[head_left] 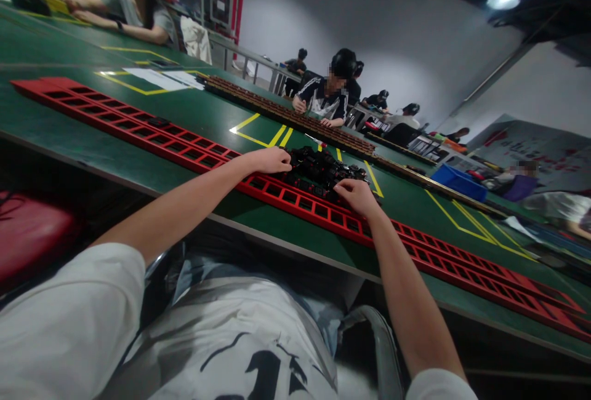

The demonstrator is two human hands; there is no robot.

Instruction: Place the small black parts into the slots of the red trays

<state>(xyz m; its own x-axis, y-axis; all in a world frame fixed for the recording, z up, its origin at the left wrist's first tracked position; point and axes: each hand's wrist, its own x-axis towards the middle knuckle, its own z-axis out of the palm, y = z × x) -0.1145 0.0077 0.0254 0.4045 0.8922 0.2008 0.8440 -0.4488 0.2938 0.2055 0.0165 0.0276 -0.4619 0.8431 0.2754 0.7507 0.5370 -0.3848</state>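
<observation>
A heap of small black parts point(318, 163) lies on the table just behind a pair of long red slotted racks point(198, 148). My left hand point(274, 160) is at the heap's left side, over the racks, with its fingers curled together; whatever is in them is hidden. At the right end of the heap, my right hand point(355, 194) has its thumb and fingers pinched close above the racks. What the pinch holds is too small to make out. Black pieces sit in slots between my hands, and one black part point(159, 122) rests farther left on the racks.
The green table point(194, 111) bears yellow tape outlines. Long brown racks point(277, 104) run along its far side, where a person point(325, 92) sits. White papers point(157, 79) lie at the back left, a blue bin point(459, 181) at the right. Another person works at upper left.
</observation>
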